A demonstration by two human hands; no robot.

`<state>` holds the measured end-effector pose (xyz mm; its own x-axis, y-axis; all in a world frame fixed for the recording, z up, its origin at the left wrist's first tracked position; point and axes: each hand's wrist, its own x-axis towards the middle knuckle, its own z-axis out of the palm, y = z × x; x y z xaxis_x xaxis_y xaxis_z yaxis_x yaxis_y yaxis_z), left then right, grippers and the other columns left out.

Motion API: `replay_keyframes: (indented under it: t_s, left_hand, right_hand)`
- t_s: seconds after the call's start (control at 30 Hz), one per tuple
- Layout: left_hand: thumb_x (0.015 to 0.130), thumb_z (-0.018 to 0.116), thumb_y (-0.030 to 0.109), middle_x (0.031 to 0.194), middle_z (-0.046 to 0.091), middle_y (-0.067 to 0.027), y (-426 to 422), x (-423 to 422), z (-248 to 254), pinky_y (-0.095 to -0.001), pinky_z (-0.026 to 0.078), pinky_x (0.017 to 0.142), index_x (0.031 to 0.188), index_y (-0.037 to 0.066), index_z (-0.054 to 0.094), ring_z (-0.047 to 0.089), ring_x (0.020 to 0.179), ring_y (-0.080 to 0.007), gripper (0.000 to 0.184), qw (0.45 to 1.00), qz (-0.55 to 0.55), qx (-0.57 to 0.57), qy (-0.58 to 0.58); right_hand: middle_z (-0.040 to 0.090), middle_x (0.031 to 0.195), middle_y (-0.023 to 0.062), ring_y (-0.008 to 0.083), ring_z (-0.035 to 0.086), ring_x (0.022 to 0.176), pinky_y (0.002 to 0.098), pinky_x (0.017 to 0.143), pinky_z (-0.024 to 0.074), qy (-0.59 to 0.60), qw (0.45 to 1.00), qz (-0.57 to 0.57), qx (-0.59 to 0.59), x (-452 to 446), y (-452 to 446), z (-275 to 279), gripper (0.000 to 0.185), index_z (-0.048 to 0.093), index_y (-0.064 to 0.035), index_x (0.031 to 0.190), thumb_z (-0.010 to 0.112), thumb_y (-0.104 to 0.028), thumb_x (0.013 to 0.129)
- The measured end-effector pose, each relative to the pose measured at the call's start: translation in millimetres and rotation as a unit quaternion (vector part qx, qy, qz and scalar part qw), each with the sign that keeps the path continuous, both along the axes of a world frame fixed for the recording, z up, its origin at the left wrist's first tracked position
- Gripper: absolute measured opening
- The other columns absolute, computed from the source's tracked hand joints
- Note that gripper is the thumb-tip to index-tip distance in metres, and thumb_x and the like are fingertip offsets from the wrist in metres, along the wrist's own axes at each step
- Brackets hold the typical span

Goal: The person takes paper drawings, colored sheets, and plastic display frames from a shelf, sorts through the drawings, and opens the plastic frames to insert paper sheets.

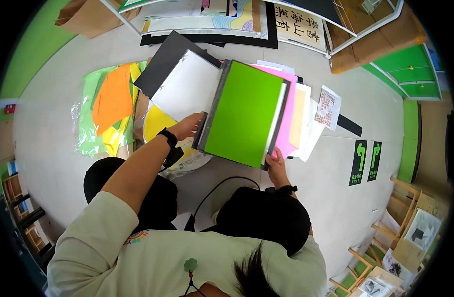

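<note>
A flat stack with a bright green sheet [246,114] on top and dark grey edges is tilted in front of me. My left hand [187,126] is closed on its left edge, fingers partly hidden by the dark border. At the lower right corner, my right hand [278,168] grips the same stack, thumb on its edge. Beneath and to the right, pink paper [288,131] and cream paper [300,116] stick out. On the left lie a white sheet [185,86], a black sheet [160,69] and a yellow round piece [157,121], partly covered.
Orange paper [113,99] and a green plastic-wrapped pack [88,119] lie on the floor at left. A patterned packet [328,106] and exit signs [358,163] are at right. Behind stands a white-framed rack [331,47]; wooden stools [363,267] stand lower right. A black cable [222,183] runs between my knees.
</note>
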<state>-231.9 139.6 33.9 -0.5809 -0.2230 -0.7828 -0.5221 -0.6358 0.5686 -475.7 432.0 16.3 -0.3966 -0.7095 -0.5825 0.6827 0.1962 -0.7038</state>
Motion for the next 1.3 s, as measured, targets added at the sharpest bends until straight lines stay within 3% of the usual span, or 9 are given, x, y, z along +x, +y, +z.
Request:
replay_keyframes:
  t_s: [0.23, 0.37, 0.47, 0.57, 0.7, 0.9, 1.07, 1.2, 1.3]
  left_hand:
    - [0.089, 0.057, 0.021, 0.131, 0.043, -0.0236, 19.1, -5.4, -2.7, -0.0401, 0.045, 0.089, 0.143, 0.003, 0.016, 0.051, 0.113, -0.0297, 0.069, 0.993, 0.017, -0.108, -0.040]
    - [0.089, 0.054, 0.007, 0.126, 0.047, -0.0242, 32.5, -18.6, 15.2, -0.0370, 0.049, 0.084, 0.143, 0.004, 0.014, 0.055, 0.106, -0.0270, 0.067, 0.987, 0.025, -0.135, -0.084]
    - [0.089, 0.050, 0.001, 0.125, 0.049, -0.0240, 41.8, -20.1, 10.3, -0.0371, 0.050, 0.081, 0.144, 0.006, 0.012, 0.057, 0.103, -0.0266, 0.066, 0.989, 0.054, -0.122, -0.061]
    - [0.089, 0.049, -0.003, 0.125, 0.049, -0.0243, 50.7, -16.4, -5.5, -0.0374, 0.051, 0.080, 0.144, 0.007, 0.012, 0.058, 0.103, -0.0273, 0.067, 0.992, 0.095, -0.070, -0.037]
    - [0.087, 0.050, -0.006, 0.123, 0.050, -0.0236, 47.0, -20.0, -2.1, -0.0370, 0.050, 0.083, 0.145, 0.008, 0.010, 0.057, 0.103, -0.0277, 0.071, 0.993, 0.114, 0.005, -0.024]
    - [0.088, 0.052, -0.002, 0.122, 0.050, -0.0219, 85.4, -50.1, 18.2, -0.0362, 0.049, 0.084, 0.144, 0.008, 0.014, 0.056, 0.102, -0.0275, 0.068, 0.989, 0.116, -0.085, 0.039]
    - [0.087, 0.063, 0.020, 0.118, 0.051, -0.0170, 79.3, -63.0, 29.2, -0.0364, 0.044, 0.088, 0.141, 0.009, 0.024, 0.051, 0.105, -0.0228, 0.067, 0.994, 0.002, -0.087, 0.066]
    - [0.084, 0.065, 0.020, 0.115, 0.051, -0.0152, 57.6, -38.3, -11.5, -0.0367, 0.043, 0.088, 0.137, 0.009, 0.029, 0.051, 0.103, -0.0227, 0.065, 0.976, 0.090, -0.190, -0.056]
    - [0.076, 0.069, 0.010, 0.109, 0.053, -0.0153, 26.9, -2.3, -56.3, -0.0338, 0.047, 0.080, 0.132, 0.005, 0.035, 0.054, 0.096, -0.0233, 0.066, 0.913, 0.340, -0.199, -0.106]
  right_hand:
    - [0.061, 0.098, 0.0061, 0.0124, 0.057, 0.083, 0.0252, 0.072, 0.0461, 0.046, 0.996, 0.079, 0.022, 21.6, -16.3, -22.3, 0.049, 0.033, -0.0105, 0.136, 0.051, -0.004, 0.092]
    - [0.058, 0.104, 0.0077, 0.0133, 0.055, 0.086, 0.0272, 0.076, 0.0449, 0.273, 0.943, 0.168, 0.086, 19.8, -7.6, -45.9, 0.054, 0.034, -0.0013, 0.135, 0.059, -0.016, 0.090]
    - [0.059, 0.105, 0.0079, 0.0138, 0.056, 0.088, 0.0266, 0.077, 0.0445, 0.617, 0.733, 0.222, 0.180, 10.3, -2.0, -61.8, 0.055, 0.040, 0.0003, 0.130, 0.063, -0.024, 0.087]
    - [0.058, 0.106, 0.0090, 0.0152, 0.057, 0.088, 0.0257, 0.076, 0.0444, 0.301, 0.920, 0.105, 0.226, 14.1, -15.6, -36.7, 0.053, 0.047, 0.0008, 0.122, 0.068, -0.027, 0.083]
    - [0.059, 0.106, 0.0111, 0.0199, 0.059, 0.095, 0.0281, 0.081, 0.0464, 0.005, 0.992, 0.107, 0.071, -14.1, -15.1, -3.8, 0.045, 0.045, -0.0017, 0.121, 0.066, -0.009, 0.082]
    - [0.058, 0.112, 0.0132, 0.0209, 0.059, 0.100, 0.0310, 0.083, 0.0495, 0.111, 0.990, 0.055, 0.065, -24.1, 0.4, 22.3, 0.061, 0.037, -0.0025, 0.130, 0.060, 0.012, 0.076]
    - [0.055, 0.118, 0.0119, 0.0218, 0.056, 0.105, 0.0331, 0.087, 0.0486, 0.087, 0.992, -0.092, -0.002, -55.4, 65.2, 29.1, 0.069, 0.033, -0.0037, 0.136, 0.054, 0.018, 0.074]
    - [0.055, 0.118, 0.0078, 0.0213, 0.056, 0.105, 0.0324, 0.087, 0.0479, 0.129, 0.977, -0.168, -0.005, -86.9, 140.0, 31.9, 0.068, 0.039, -0.0053, 0.132, 0.059, 0.016, 0.071]
    - [0.059, 0.112, 0.0071, 0.0206, 0.058, 0.099, 0.0313, 0.084, 0.0488, 0.181, 0.957, -0.223, 0.038, -111.0, 189.4, 21.8, 0.065, 0.042, -0.0072, 0.129, 0.058, 0.016, 0.071]
